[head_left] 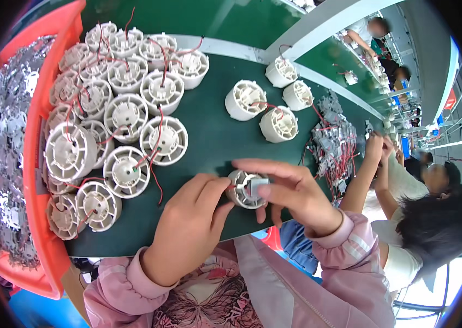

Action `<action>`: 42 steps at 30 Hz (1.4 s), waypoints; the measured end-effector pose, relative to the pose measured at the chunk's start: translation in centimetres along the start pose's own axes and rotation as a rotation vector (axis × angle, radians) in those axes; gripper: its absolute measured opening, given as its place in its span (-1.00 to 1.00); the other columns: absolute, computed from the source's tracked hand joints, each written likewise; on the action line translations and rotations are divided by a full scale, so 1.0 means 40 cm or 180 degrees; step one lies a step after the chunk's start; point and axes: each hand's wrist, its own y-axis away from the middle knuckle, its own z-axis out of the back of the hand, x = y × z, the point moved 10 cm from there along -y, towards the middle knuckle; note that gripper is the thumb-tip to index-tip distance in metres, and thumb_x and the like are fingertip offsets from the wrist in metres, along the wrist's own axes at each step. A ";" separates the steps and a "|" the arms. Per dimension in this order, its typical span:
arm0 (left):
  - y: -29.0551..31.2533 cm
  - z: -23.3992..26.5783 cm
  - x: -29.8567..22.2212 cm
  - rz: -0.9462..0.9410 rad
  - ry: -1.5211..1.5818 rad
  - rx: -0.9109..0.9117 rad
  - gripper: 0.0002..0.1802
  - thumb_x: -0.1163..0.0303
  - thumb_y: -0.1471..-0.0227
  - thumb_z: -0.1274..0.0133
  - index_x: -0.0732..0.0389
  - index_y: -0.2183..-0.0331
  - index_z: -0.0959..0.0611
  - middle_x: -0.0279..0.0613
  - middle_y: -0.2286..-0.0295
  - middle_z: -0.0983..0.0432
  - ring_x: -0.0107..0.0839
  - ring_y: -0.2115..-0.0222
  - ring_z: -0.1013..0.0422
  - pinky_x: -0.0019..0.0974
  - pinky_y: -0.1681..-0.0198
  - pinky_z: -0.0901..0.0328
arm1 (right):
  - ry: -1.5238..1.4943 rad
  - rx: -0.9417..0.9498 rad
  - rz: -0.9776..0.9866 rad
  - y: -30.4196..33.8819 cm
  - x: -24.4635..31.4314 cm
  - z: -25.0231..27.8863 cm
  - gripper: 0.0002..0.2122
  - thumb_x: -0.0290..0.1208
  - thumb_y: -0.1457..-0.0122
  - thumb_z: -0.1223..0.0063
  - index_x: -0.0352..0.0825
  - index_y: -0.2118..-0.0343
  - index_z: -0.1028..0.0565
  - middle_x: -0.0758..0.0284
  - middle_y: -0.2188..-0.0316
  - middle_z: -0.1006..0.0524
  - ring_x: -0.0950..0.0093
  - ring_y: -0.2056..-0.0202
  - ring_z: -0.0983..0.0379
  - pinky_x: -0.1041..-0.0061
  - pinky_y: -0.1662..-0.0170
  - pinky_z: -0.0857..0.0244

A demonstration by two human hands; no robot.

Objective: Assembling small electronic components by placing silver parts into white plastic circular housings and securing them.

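Note:
Between my two hands, just above the near edge of the bench, is a white round plastic housing (pixel 240 198), its ribbed inside facing up. My left hand (pixel 190 218) pinches its left side with thumb and forefinger, where a bit of red wire shows. My right hand (pixel 304 199) curls around the other side, its forefinger stretched past the far rim. The right thumb presses on a small grey block (pixel 259 186) at the housing's right part. The lower fingers of the right hand are partly hidden.
Many similar white housings (pixel 127 172) with red and black wires crowd the left of the green bench (pixel 203 147). A red bin (pixel 59 218) of metal plates borders them. Several housings (pixel 246 100) stand farther back, beside a wired metal parts pile (pixel 333 145). Co-workers' arms (pixel 365 175) reach in at right.

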 end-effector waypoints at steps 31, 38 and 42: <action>0.029 0.084 -0.015 0.0151 0.0134 -0.0658 -0.60 0.59 0.02 -0.08 0.29 0.06 -0.50 0.03 0.37 -0.48 -0.08 0.46 -0.45 -0.25 0.42 -0.36 | 0.4217 -0.0968 0.1990 -0.678 0.699 0.165 -0.41 -0.15 0.02 -0.12 -0.41 -0.05 -0.37 0.00 0.03 -0.44 0.13 -0.02 -0.37 0.31 -0.07 -0.26; 0.034 0.090 0.009 0.0651 0.0215 -0.0735 -0.62 0.56 -0.02 -0.05 0.22 0.06 -0.52 0.07 0.43 -0.51 -0.03 0.49 -0.47 -0.23 0.41 -0.37 | 0.4880 -0.1565 0.1546 -1.006 0.810 0.069 -0.37 -0.20 -0.08 -0.06 -0.11 -0.25 -0.17 0.15 -0.29 -0.02 0.13 -0.25 -0.04 0.12 -0.21 -0.08; 0.072 0.081 0.051 0.1287 0.0389 -0.0663 -0.64 0.54 -0.05 -0.03 0.15 0.06 -0.54 0.10 0.46 -0.51 -0.01 0.49 -0.47 -0.21 0.41 -0.37 | 0.4750 -0.1756 0.1306 -1.115 0.796 0.104 -0.37 -0.25 -0.07 -0.08 -0.02 -0.24 -0.16 0.20 -0.26 -0.06 0.14 -0.25 -0.02 0.01 -0.17 -0.11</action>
